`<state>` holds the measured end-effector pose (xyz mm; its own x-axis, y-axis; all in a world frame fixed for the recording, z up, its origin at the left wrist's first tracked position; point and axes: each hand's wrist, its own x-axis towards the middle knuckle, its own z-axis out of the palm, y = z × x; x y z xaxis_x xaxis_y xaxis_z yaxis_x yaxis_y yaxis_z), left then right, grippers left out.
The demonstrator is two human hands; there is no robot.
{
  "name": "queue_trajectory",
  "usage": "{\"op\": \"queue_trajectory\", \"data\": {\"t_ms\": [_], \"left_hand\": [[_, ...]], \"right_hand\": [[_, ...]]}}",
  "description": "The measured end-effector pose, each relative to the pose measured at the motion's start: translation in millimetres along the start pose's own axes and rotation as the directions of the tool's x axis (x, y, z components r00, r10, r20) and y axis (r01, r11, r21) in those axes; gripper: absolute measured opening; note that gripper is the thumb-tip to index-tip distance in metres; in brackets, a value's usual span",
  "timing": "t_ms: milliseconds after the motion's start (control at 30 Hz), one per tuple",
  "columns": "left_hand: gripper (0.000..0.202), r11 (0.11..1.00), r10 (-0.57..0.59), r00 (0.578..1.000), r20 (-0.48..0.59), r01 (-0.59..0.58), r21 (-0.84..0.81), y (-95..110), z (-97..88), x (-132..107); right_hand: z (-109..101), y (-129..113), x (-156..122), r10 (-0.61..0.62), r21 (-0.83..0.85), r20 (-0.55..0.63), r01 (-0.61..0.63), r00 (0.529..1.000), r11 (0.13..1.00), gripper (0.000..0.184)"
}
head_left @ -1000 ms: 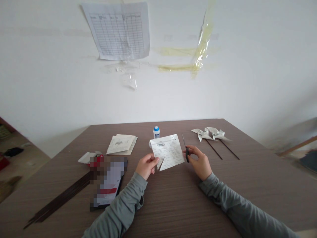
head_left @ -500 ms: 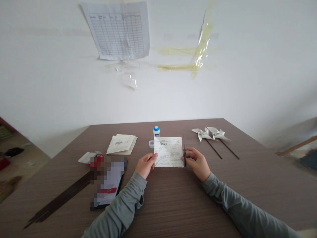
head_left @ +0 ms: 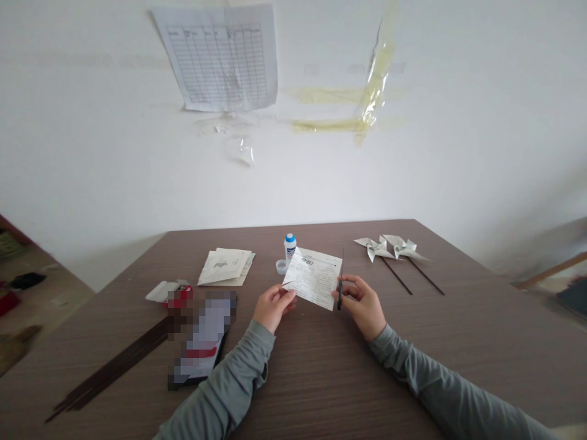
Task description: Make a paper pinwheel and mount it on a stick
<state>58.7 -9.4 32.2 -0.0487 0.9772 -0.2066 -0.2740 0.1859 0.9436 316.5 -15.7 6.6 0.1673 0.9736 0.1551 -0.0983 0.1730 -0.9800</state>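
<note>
There is one square piece of printed paper [head_left: 314, 278] and one pair of scissors [head_left: 340, 293] in the hands. On the far right of the table [head_left: 302, 391] lie two paper pinwheels [head_left: 389, 247], each with one dark stick. On the left, at least two sheets of paper lie in a small pile [head_left: 224, 267]. One phone [head_left: 199, 342], partly blurred, lies near the left arm. To the left of it is one bunch of thin dark sticks [head_left: 114, 360], too close together to count. One big sheet with a grid [head_left: 220, 61] hangs on the wall.

The two arms reach in from the near side, in gray sleeves. The left hand [head_left: 274, 305] pinches the paper by its left corner, thumb on top. The right hand [head_left: 364, 308] holds the scissors with the tips pointing far, just beside the paper's right edge. The paper is up between the hands, turned a bit.

One white bottle [head_left: 290, 245] with a blue top stands just behind the paper. I can't see what is inside it. One small clear cap [head_left: 280, 267] sits near it. One red and white box [head_left: 158, 292] is open on the left, with little things in it, too small to tell.
</note>
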Motion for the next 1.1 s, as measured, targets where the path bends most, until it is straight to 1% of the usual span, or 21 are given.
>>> {"op": "queue_trajectory", "data": {"t_ms": [67, 133, 267, 333, 467, 567, 700, 833, 967, 1033, 1100], "left_hand": [[0.04, 0.998, -0.045, 0.999, -0.03, 0.044, -0.041, 0.0, 6.3, -4.7], [0.042, 0.994, -0.089, 0.996, -0.024, 0.087, -0.059, 0.1, 13.6, -11.4], [0.05, 0.982, -0.148, 0.986, 0.077, 0.155, -0.104, -0.6, 25.7, -23.5], [0.053, 0.977, -0.16, 0.982, 0.1, 0.172, -0.129, -1.8, 28.5, -25.6], [0.044, 0.976, -0.147, 0.985, 0.095, 0.16, -0.148, -5.5, 27.3, -23.3], [0.047, 0.98, -0.116, 0.988, 0.104, 0.13, -0.151, -7.5, 25.0, -22.2], [0.049, 0.983, -0.119, 0.984, 0.134, 0.136, -0.124, -7.1, 26.9, -24.7], [0.04, 0.981, -0.14, 0.987, 0.077, 0.149, -0.128, -4.7, 29.9, -24.9], [0.036, 0.984, -0.135, 0.991, 0.024, 0.137, -0.117, -3.1, 26.8, -22.2], [0.035, 0.986, -0.129, 0.992, 0.008, 0.129, -0.107, -4.2, 24.2, -21.3], [0.034, 0.987, -0.124, 0.992, 0.016, 0.125, -0.098, -6.9, 21.9, -20.5]], "right_hand": [[3.6, 0.0, -1.7, 0.012, 0.028, -0.018, -0.011, 1.0, 1.0, 0.065], [7.3, -0.8, -3.4, 0.015, 0.059, -0.04, -0.012, 0.999, 0.998, 0.066], [13.8, -1.8, -6.7, 0.015, 0.111, -0.081, -0.006, 0.997, 0.994, 0.065], [16.3, -0.9, -8.0, 0.017, 0.131, -0.103, -0.004, 0.995, 0.991, 0.064], [19.9, 2.8, -10.1, 0.034, 0.163, -0.118, -0.014, 0.992, 0.986, 0.065], [21.7, 5.4, -11.0, 0.037, 0.174, -0.128, -0.015, 0.991, 0.985, 0.065], [24.0, 7.3, -11.3, 0.021, 0.177, -0.154, 0.006, 0.988, 0.984, 0.065], [27.0, 8.4, -13.2, 0.03, 0.183, -0.137, -0.004, 0.99, 0.983, 0.065], [28.3, 7.8, -16.5, 0.037, 0.181, -0.104, -0.017, 0.994, 0.983, 0.069], [27.9, 6.3, -17.5, 0.042, 0.171, -0.082, -0.028, 0.996, 0.985, 0.069], [27.3, 4.4, -17.9, 0.051, 0.165, -0.067, -0.039, 0.996, 0.986, 0.066]]}}
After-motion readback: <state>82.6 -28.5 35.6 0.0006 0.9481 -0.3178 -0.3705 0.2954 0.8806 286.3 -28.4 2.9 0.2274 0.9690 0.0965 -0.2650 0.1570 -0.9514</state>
